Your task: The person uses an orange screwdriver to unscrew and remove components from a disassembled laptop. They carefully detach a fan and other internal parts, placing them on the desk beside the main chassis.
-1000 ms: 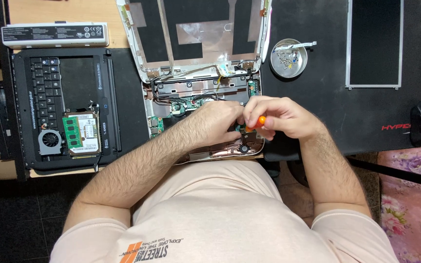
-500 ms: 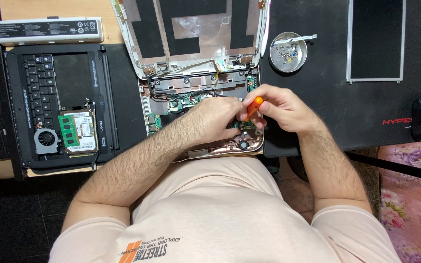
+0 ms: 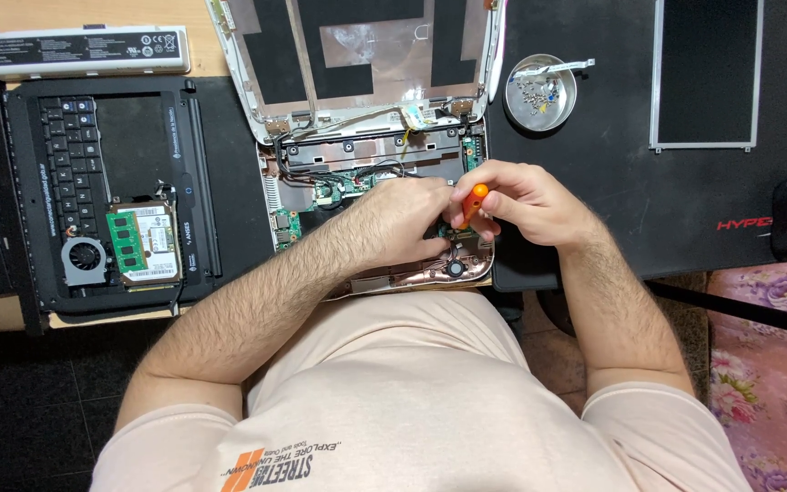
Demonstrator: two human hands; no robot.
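**A:** so what were the hands doing in that shot?

**B:** right hand (image 3: 526,205) had its fingers clamped round an orange screwdriver (image 3: 473,202), tip pointing down into the open laptop (image 3: 366,173). Left hand (image 3: 403,219) sat right against it, fingers curled together over the board, touching the right fingers. Couldn't tell if the left was pinching anything, the fingertips were hidden.

**A:** and the laptop itself?

**B:** directly under both sets of fingers, base opened up, green board and copper bits showing, lid shell folded back beyond the fingertips.

**A:** other stuff around?

**B:** just past the right fingers, up and to the side, a round metal dish (image 3: 541,91) with screws in it, on the black mat (image 3: 612,182). Further out that way a bare screen panel (image 3: 708,73). Well off from the left fingers lay a keyboard cover (image 3: 107,196) with a fan and a green memory stick on it, and a white battery (image 3: 84,50) beyond that on the surface.
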